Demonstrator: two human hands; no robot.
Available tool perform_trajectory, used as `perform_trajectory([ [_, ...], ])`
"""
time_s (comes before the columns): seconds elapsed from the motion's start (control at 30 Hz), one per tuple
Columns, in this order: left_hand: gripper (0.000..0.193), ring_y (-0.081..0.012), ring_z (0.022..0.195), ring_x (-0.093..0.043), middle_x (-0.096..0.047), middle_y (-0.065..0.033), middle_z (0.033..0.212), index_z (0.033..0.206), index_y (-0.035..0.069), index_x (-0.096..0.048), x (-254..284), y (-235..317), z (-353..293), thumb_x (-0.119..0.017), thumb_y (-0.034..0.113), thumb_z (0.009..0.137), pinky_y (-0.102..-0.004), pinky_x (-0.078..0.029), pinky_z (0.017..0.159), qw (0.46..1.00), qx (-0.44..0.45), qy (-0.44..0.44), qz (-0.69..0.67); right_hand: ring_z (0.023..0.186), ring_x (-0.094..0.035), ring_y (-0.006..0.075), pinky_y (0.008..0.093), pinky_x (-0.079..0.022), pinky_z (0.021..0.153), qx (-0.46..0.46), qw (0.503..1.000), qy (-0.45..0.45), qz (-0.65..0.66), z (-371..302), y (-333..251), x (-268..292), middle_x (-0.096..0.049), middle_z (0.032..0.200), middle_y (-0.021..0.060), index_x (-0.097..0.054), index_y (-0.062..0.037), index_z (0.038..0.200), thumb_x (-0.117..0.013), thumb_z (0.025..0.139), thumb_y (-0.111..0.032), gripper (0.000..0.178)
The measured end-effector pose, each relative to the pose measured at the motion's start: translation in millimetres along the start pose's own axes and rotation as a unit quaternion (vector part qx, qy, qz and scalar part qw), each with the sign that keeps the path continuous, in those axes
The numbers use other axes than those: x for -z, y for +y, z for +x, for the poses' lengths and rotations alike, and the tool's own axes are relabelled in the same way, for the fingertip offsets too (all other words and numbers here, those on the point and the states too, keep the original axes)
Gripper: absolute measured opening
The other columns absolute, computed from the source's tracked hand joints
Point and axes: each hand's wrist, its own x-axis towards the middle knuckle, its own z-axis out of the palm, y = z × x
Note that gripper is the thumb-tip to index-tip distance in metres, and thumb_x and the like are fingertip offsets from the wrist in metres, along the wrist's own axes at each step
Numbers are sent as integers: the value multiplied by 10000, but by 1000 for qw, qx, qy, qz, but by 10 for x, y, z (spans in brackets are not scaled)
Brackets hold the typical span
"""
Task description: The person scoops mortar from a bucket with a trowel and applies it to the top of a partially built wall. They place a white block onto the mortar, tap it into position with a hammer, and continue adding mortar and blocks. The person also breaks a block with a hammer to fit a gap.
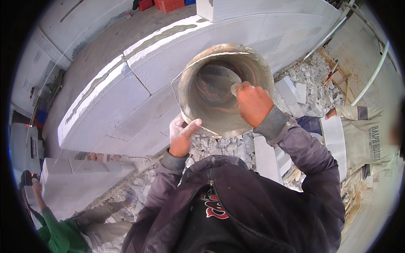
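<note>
The left hand (181, 137) pinches the near rim of the bucket (203, 114), apparently steadying it, mouth toward the person, before the block wall (114, 101). The right hand (254, 103) is wrapped around the scoop (218, 82), probably so its blade reaches inside.

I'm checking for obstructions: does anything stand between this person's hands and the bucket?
Nothing visible does. The left hand holds the bucket at its near-left rim, and the right hand reaches in at the uncovered mouth, gripping a tool whose full shape is hard to make out.
</note>
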Motion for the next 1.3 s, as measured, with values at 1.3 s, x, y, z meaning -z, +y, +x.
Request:
perform_trajectory([
  [1.3, 424, -329, 1459, -365, -396, -266, 1549, 1220, -71, -665, -105, 226, 248, -729, 73, 827, -395, -373, 1119, 948, -236, -57, 205, 856, -708, 432, 461, -573, 657, -144, 971, -19, 189, -740, 52, 132, -686, 997, 295, -583, 73, 1104, -667, 827, -76, 324],
])
